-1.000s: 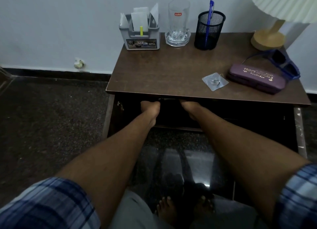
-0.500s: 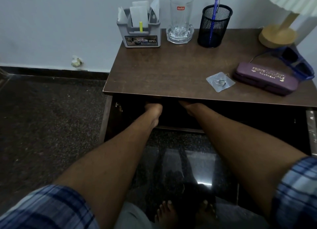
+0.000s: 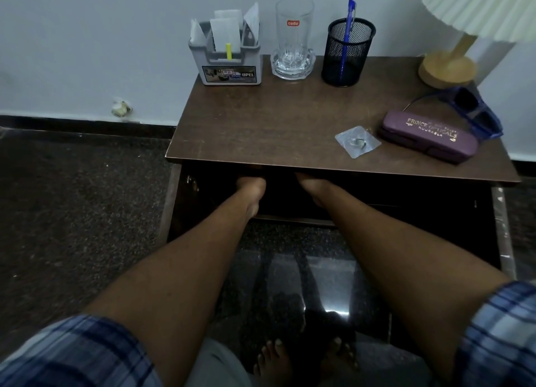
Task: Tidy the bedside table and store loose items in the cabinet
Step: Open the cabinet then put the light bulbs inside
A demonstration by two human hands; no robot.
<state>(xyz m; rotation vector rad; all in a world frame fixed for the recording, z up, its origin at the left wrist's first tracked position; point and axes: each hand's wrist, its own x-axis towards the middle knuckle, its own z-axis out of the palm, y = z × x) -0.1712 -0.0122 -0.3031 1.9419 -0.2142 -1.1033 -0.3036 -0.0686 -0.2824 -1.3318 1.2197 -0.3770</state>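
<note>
Both my arms reach into the dark open cabinet point(image 3: 406, 206) under the brown bedside table point(image 3: 261, 125). My left hand point(image 3: 251, 188) and my right hand point(image 3: 311, 185) show only at the wrist and heel. Their fingers are hidden beneath the tabletop edge, so what they touch cannot be seen. On the tabletop lie a purple glasses case point(image 3: 429, 135), blue sunglasses point(image 3: 475, 111) behind it, and a small clear packet with a hook point(image 3: 357, 141).
Along the back of the table stand a grey organiser with papers point(image 3: 229, 58), a glass tumbler on a coaster point(image 3: 293, 38), a black mesh pen cup with a blue pen point(image 3: 348, 53) and a lamp point(image 3: 452, 64). Dark floor lies to the left. My bare feet point(image 3: 304, 360) are below.
The view has shifted slightly with my head. Both hands stay inside the cabinet in about the same place under the tabletop edge.
</note>
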